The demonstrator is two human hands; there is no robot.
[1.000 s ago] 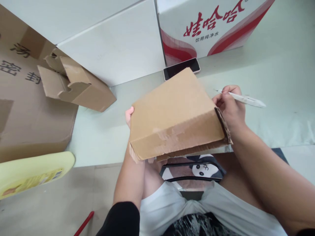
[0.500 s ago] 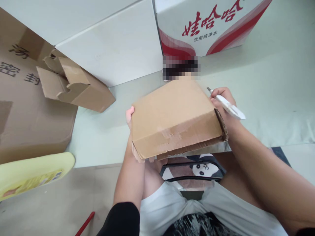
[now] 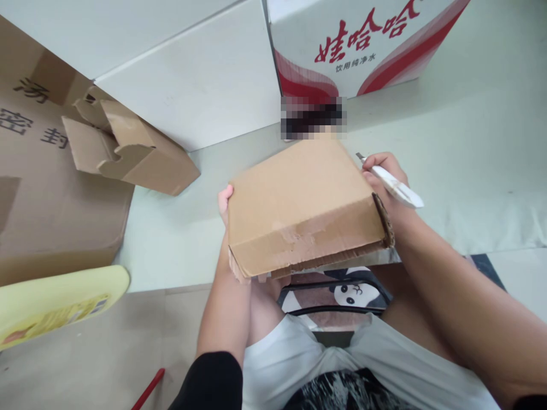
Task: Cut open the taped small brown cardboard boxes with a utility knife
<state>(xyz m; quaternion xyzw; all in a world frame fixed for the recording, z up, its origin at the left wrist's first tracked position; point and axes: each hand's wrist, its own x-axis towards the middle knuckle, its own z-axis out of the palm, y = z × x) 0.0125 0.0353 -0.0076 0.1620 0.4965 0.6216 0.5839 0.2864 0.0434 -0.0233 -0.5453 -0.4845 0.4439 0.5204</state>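
Observation:
A flat brown cardboard box (image 3: 299, 199) is held tilted above the table's near edge, its torn front side facing me. My left hand (image 3: 224, 200) grips the box's left side from underneath; only a thumb tip shows. My right hand (image 3: 384, 179) is closed round a white utility knife (image 3: 393, 185) at the box's right rear corner, with the blade tip pointing left toward the box.
A small open brown carton (image 3: 128, 151) lies on the pale green table (image 3: 470, 159) at the left, by a large brown box (image 3: 43, 188). A white box (image 3: 192, 85) and a red-and-white printed carton (image 3: 363, 45) stand behind. A blurred dark object (image 3: 313, 117) lies beyond the held box.
My right hand has turned the knife from pointing right to angled along the box's right rear corner. The box has shifted slightly; my left hand keeps its grip.

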